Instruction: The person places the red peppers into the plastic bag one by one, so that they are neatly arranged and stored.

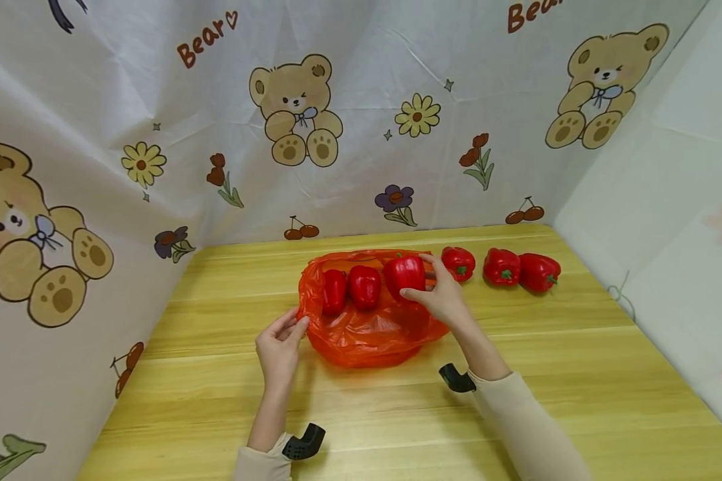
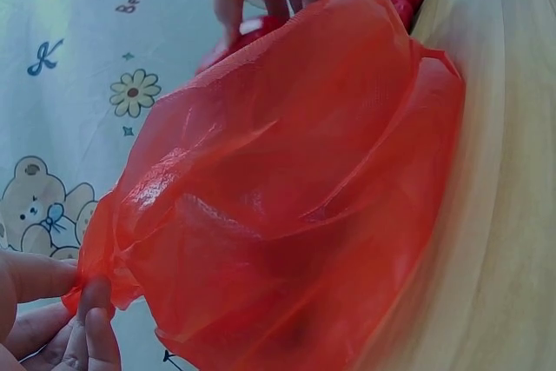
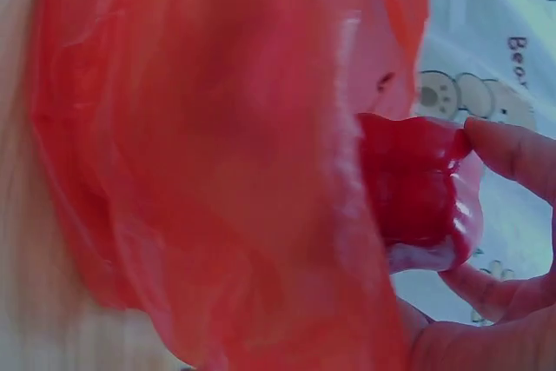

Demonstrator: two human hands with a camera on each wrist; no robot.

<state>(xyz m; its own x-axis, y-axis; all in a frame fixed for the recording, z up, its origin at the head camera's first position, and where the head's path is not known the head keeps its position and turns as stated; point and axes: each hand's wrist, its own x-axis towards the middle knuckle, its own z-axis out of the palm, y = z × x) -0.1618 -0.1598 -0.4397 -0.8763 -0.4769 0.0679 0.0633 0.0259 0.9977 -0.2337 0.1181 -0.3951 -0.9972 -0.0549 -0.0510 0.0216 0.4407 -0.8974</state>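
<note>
A red plastic bag lies with its mouth spread wide on the table. Inside it are two red bell peppers, one at the left and one in the middle. My left hand pinches the bag's left rim between thumb and fingers; the left wrist view shows this pinch too. Over the right part of the bag's mouth, my right hand grips another red bell pepper. In the right wrist view, the bag's edge partly covers that held pepper.
To the right of the bag, several more red bell peppers lie on the wooden table: one near the right hand, then a pair, one against the other. A bear-print curtain hangs behind the table.
</note>
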